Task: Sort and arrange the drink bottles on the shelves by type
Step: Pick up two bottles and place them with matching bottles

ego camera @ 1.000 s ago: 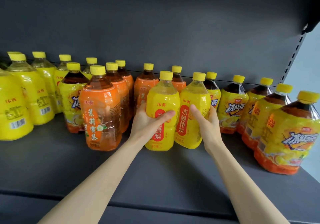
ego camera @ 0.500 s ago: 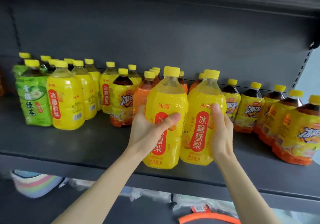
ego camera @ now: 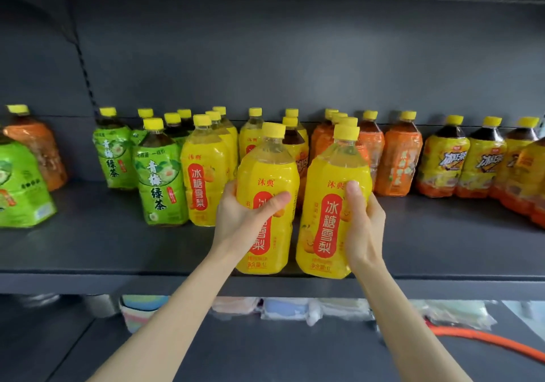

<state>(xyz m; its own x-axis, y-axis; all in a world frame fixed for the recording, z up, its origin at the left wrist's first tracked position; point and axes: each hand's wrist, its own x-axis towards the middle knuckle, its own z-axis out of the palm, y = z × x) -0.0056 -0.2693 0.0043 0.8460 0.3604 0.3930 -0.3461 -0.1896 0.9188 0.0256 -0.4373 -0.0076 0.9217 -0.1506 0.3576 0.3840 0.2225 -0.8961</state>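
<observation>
Both hands have carried 2 yellow pear bottles leftward off the shelf [ego camera: 442, 234]. The left hand [ego camera: 244, 219] grips one bottle [ego camera: 267, 175], the right hand [ego camera: 364, 225] the other bottle [ego camera: 330, 181], now nearing the matching yellow group [ego camera: 203, 172].

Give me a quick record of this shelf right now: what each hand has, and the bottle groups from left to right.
left hand: grips a yellow bottle
right hand: grips a second yellow bottle
held bottles: upright, at the front edge of the shelf
groups left to right: green bottles, yellow bottles, orange bottles, dark tea bottles
stray: an orange bottle at far left
</observation>
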